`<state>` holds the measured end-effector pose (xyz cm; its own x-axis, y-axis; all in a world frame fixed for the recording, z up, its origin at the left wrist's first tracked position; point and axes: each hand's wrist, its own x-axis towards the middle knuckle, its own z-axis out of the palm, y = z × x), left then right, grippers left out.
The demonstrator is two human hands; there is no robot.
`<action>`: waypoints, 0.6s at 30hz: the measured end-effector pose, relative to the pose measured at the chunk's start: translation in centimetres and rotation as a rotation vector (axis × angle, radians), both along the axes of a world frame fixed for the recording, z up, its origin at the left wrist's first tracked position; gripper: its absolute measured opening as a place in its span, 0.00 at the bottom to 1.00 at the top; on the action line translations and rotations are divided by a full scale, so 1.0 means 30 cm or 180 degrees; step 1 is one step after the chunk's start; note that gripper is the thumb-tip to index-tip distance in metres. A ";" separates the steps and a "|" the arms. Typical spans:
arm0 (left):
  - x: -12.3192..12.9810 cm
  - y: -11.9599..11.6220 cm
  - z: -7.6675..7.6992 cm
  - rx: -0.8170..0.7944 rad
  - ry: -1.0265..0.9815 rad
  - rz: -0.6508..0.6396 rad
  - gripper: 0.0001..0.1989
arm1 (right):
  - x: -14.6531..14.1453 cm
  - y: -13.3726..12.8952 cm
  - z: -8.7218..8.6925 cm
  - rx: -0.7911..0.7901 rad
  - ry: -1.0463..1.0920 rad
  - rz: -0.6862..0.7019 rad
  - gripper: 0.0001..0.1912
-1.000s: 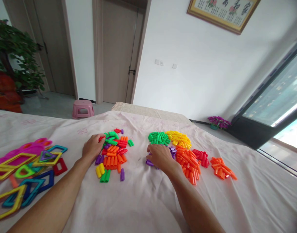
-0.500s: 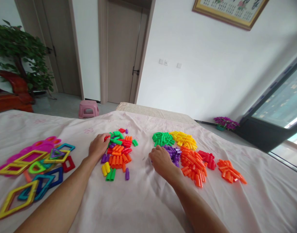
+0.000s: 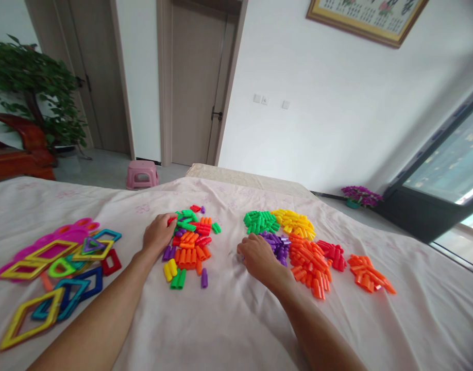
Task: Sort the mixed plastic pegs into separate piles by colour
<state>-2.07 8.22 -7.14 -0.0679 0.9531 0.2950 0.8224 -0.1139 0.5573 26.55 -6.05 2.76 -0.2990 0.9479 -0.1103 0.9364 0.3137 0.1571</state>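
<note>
My left hand [image 3: 158, 234] is at the left edge of a mixed pile of small plastic tube pieces [image 3: 188, 255] in red, orange, green, purple and yellow. A red tube piece [image 3: 172, 220] shows at its closed fingertips. My right hand [image 3: 257, 257] rests with curled fingers against the left side of a purple pile [image 3: 279, 246]; its fingertips are hidden, so what they hold cannot be made out. Behind it lie a green pile [image 3: 260, 222] and a yellow pile [image 3: 294, 223]. To its right are an orange pile [image 3: 309, 260] and a red pile [image 3: 333, 254].
A separate orange heap [image 3: 370, 274] lies at the far right of the cloth-covered surface [image 3: 221, 330]. On the left are frame-shaped tiles [image 3: 31, 319] and a pink tray-like piece [image 3: 47, 240]. Beyond the surface are a pink stool [image 3: 142, 174], potted flowers [image 3: 360, 196] and a door [image 3: 198, 82].
The whole view has shifted very slightly. Both hands stay in the same places beside the piles, and no piece has visibly moved.
</note>
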 end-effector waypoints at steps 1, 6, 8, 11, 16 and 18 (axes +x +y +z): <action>0.000 -0.001 0.001 -0.0012 0.0002 0.0003 0.18 | -0.001 0.002 -0.006 0.0058 0.0123 0.0027 0.12; 0.003 -0.004 0.005 -0.0020 -0.0009 0.0004 0.18 | -0.028 0.018 -0.050 0.0363 0.1092 0.0323 0.17; 0.003 -0.003 0.004 -0.0030 -0.0019 0.0005 0.18 | -0.053 0.039 -0.070 0.0402 0.1497 0.0474 0.18; 0.003 -0.003 0.004 -0.0058 -0.0023 0.0011 0.19 | -0.099 0.099 -0.100 0.0549 0.1911 0.0451 0.19; 0.004 -0.011 0.016 -0.0050 -0.0041 0.0002 0.19 | -0.186 0.229 -0.126 0.0618 0.1861 0.0198 0.18; 0.005 -0.015 0.019 -0.0035 -0.0058 -0.0012 0.19 | -0.212 0.267 -0.130 0.0512 0.1680 0.0077 0.17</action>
<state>-1.92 7.78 -6.56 -0.0696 0.9565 0.2832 0.8117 -0.1107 0.5734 20.20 1.96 -1.14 -0.2965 0.9326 0.2060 0.8939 0.3469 -0.2840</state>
